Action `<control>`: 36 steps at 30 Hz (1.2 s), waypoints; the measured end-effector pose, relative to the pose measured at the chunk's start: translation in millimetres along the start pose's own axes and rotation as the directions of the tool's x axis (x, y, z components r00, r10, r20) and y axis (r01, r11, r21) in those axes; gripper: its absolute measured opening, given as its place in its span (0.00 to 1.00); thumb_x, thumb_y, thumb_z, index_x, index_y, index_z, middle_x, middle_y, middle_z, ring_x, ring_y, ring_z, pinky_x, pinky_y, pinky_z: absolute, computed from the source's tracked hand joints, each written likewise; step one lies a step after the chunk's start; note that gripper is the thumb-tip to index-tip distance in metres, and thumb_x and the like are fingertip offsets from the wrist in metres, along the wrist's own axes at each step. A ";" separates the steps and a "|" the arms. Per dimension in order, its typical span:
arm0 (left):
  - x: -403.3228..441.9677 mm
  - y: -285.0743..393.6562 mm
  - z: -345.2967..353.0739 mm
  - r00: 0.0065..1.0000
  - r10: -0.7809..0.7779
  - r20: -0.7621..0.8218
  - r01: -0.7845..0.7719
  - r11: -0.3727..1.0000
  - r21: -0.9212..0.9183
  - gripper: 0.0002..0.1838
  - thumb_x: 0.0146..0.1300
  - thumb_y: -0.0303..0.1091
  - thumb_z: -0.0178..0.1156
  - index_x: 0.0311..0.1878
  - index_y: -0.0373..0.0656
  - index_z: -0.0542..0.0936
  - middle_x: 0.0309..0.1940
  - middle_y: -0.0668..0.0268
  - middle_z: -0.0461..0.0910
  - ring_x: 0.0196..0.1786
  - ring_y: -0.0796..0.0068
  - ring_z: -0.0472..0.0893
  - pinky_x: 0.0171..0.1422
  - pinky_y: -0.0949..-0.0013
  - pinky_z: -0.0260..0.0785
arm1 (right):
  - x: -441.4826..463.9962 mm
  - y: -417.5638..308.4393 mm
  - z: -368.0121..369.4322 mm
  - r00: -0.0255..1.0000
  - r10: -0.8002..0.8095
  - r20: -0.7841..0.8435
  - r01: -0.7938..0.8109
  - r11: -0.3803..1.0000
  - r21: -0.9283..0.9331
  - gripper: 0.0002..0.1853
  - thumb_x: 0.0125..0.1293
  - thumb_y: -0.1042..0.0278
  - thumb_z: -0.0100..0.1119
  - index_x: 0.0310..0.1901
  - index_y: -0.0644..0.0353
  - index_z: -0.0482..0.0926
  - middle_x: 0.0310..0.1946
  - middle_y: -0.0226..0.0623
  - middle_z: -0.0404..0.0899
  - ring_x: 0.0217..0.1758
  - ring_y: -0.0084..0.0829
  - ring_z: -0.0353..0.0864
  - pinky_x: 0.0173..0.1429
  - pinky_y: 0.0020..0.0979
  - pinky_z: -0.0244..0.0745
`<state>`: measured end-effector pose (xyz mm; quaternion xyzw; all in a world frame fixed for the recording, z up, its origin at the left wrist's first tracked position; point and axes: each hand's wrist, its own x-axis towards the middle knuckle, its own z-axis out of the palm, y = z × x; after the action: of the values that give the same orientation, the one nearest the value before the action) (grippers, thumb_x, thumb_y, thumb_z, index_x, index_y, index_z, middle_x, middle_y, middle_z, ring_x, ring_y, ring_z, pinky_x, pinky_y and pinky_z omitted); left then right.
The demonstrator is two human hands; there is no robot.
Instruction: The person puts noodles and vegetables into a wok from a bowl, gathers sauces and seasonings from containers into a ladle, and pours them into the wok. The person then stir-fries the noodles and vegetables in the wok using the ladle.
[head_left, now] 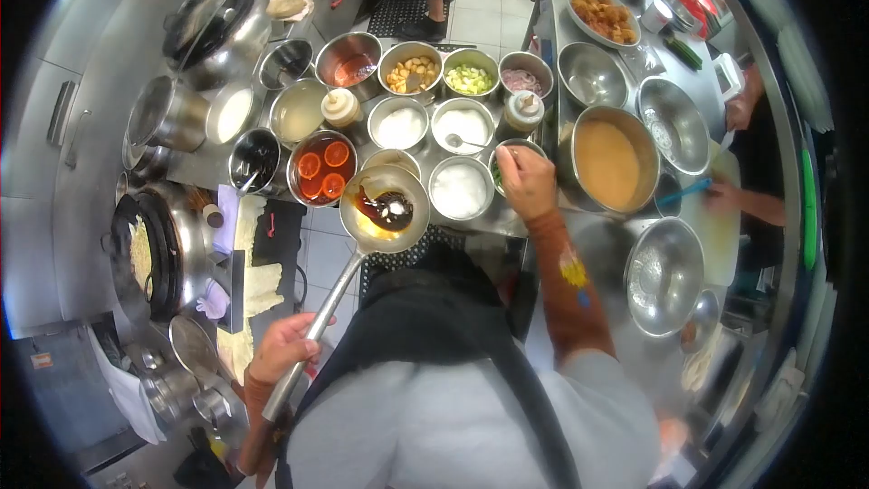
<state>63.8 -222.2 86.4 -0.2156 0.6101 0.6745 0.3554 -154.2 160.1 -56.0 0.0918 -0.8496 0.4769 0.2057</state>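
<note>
My left hand [288,344] is wrapped round the long metal handle of a ladle [337,294]. In the ladle's bowl lies dark brown sauce [385,208] with a small white heap on it and amber liquid at the edge. My right hand [528,179] is closed, fingers drawn together, above a metal container [503,156] with something green inside; what the fingers hold, if anything, is hidden. Close by stand containers of white powder or grains [458,190], one with a spoon [466,140] in it, and a container of red liquid with citrus slices [324,166].
Farther back are containers of chopped green vegetable [469,79] and yellowish pieces [413,74], plus squeeze bottles [342,107]. A large pot of orange-brown liquid [608,163] stands right. Another person's hand [724,197] holds a blue-handled tool. Large woks and pots [167,249] line the left.
</note>
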 end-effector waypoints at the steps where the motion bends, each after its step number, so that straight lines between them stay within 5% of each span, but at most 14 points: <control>1: -0.5 0.2 0.2 1.000 0.001 0.019 0.000 1.000 -0.010 0.30 0.60 0.31 0.59 0.67 0.32 0.72 0.25 0.73 0.72 0.27 0.85 0.72 0.29 0.78 0.69 | 3.8 11.5 9.4 0.998 -0.065 0.016 0.066 0.997 -0.045 0.08 0.67 0.69 0.62 0.32 0.64 0.83 0.26 0.45 0.82 0.28 0.43 0.82 0.34 0.38 0.77; 5: -1.5 -3.6 -0.3 0.998 0.036 0.047 -0.035 0.999 -0.034 0.29 0.62 0.31 0.61 0.67 0.31 0.72 0.25 0.72 0.72 0.27 0.83 0.72 0.32 0.78 0.68 | 8.1 32.9 35.0 0.972 -0.234 -0.022 0.233 0.971 -0.049 0.08 0.67 0.73 0.63 0.29 0.64 0.81 0.23 0.43 0.78 0.25 0.41 0.77 0.31 0.35 0.71; 11: -5.4 -4.7 0.4 1.000 0.020 0.023 -0.019 1.000 -0.022 0.28 0.64 0.29 0.60 0.67 0.30 0.71 0.26 0.71 0.73 0.27 0.81 0.74 0.33 0.76 0.69 | -2.5 39.0 38.1 0.994 -0.103 0.021 0.104 0.994 -0.034 0.07 0.67 0.72 0.63 0.31 0.65 0.82 0.23 0.42 0.79 0.22 0.37 0.77 0.29 0.36 0.71; 14: -5.4 -4.5 1.4 1.000 0.025 0.017 -0.025 0.999 -0.021 0.28 0.64 0.29 0.59 0.67 0.30 0.71 0.26 0.72 0.73 0.27 0.82 0.74 0.33 0.77 0.69 | -10.2 52.7 36.3 0.993 0.116 0.006 -0.116 0.989 0.093 0.10 0.69 0.68 0.62 0.33 0.66 0.83 0.21 0.37 0.79 0.19 0.28 0.74 0.26 0.31 0.68; 17: -4.7 -2.7 2.8 1.000 0.026 0.008 -0.026 1.000 -0.011 0.28 0.64 0.28 0.59 0.67 0.30 0.71 0.25 0.72 0.72 0.27 0.82 0.73 0.33 0.78 0.69 | -13.3 67.8 36.3 0.823 0.565 0.066 -0.559 0.782 0.277 0.13 0.70 0.63 0.61 0.32 0.64 0.85 0.23 0.35 0.81 0.21 0.25 0.74 0.29 0.31 0.70; 20: -3.0 -1.0 3.0 0.999 0.030 0.011 -0.030 1.000 0.006 0.28 0.64 0.28 0.58 0.67 0.30 0.71 0.25 0.72 0.72 0.27 0.83 0.73 0.32 0.78 0.68 | -7.1 43.9 18.1 0.719 0.686 0.111 -0.641 0.592 0.489 0.14 0.71 0.61 0.61 0.33 0.64 0.86 0.22 0.29 0.80 0.22 0.18 0.73 0.28 0.26 0.68; 27: 4.3 2.8 2.0 1.000 0.016 -0.004 -0.016 0.999 0.029 0.28 0.63 0.29 0.57 0.67 0.30 0.71 0.25 0.72 0.72 0.27 0.83 0.71 0.33 0.77 0.67 | -7.5 -23.5 -21.0 0.847 0.515 0.131 -0.518 0.745 0.421 0.14 0.71 0.63 0.61 0.34 0.65 0.86 0.24 0.30 0.81 0.23 0.17 0.73 0.27 0.23 0.66; 29: 9.5 1.1 1.4 0.999 0.039 0.009 -0.039 0.999 0.024 0.28 0.63 0.29 0.57 0.66 0.30 0.72 0.25 0.72 0.72 0.27 0.83 0.70 0.34 0.77 0.66 | -13.8 -53.4 -26.0 0.919 0.356 0.171 -0.393 0.868 0.303 0.12 0.70 0.66 0.62 0.33 0.66 0.86 0.24 0.33 0.82 0.22 0.20 0.73 0.27 0.25 0.67; 30: 11.5 0.9 1.4 0.999 0.041 0.004 -0.041 0.999 0.017 0.29 0.62 0.31 0.58 0.66 0.29 0.71 0.24 0.71 0.72 0.26 0.81 0.72 0.34 0.76 0.67 | -12.2 -66.6 -26.7 0.997 0.069 0.047 -0.075 0.985 0.153 0.08 0.67 0.71 0.64 0.32 0.65 0.84 0.23 0.38 0.80 0.21 0.28 0.75 0.26 0.29 0.69; 33: 12.5 1.6 -1.1 0.998 0.069 -0.011 -0.069 0.998 -0.009 0.31 0.60 0.35 0.61 0.66 0.27 0.71 0.23 0.69 0.73 0.25 0.79 0.73 0.34 0.75 0.68 | -19.4 -70.9 -31.2 0.985 -0.154 0.078 0.158 0.987 -0.040 0.05 0.65 0.74 0.65 0.31 0.62 0.83 0.22 0.42 0.77 0.22 0.37 0.76 0.27 0.35 0.70; 36: 7.1 -3.1 -5.3 0.991 0.129 -0.031 -0.131 0.989 -0.067 0.31 0.61 0.35 0.60 0.65 0.25 0.72 0.24 0.70 0.73 0.25 0.80 0.71 0.34 0.75 0.66 | -49.7 -33.8 -18.1 0.951 -0.139 0.275 0.193 0.965 -0.180 0.08 0.66 0.68 0.65 0.30 0.60 0.82 0.23 0.41 0.78 0.24 0.44 0.79 0.30 0.41 0.73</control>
<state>60.7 -225.8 78.3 -0.1963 0.6038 0.7142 0.2949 -92.9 155.5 -43.2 0.2033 -0.9028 0.3519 0.1405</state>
